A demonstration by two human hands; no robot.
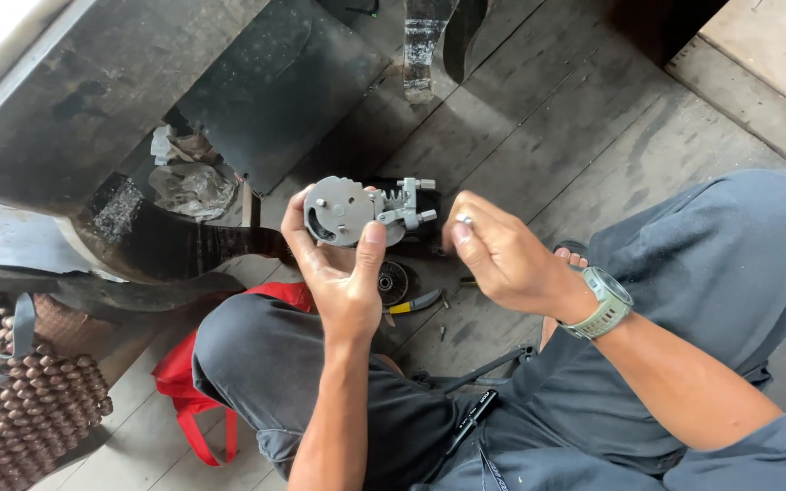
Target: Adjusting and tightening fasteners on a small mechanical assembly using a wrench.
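My left hand [343, 277] is wrapped around a grey metal mechanism [357, 211], a round housing with a small toothed bracket and two pins sticking out of its right side; my thumb presses on its lower front edge and my fingers curl behind its left rim, so the grip is firmly closed. My right hand [502, 259] sits just to the right of the mechanism, not touching it; its thumb and forefinger are pinched together on a small silvery piece [465, 219], too tiny for me to make out. A pale green wristwatch [606, 303] is on that wrist. Below the mechanism, on the wooden floor [593, 118], lies a dark round disc [393, 282], and just right of it pliers with yellow-and-blue handles [416, 302]; a red bag [195, 386] lies lower left of the mechanism, under my knee; a beaded brown mat [25, 414] lies far to its lower left.
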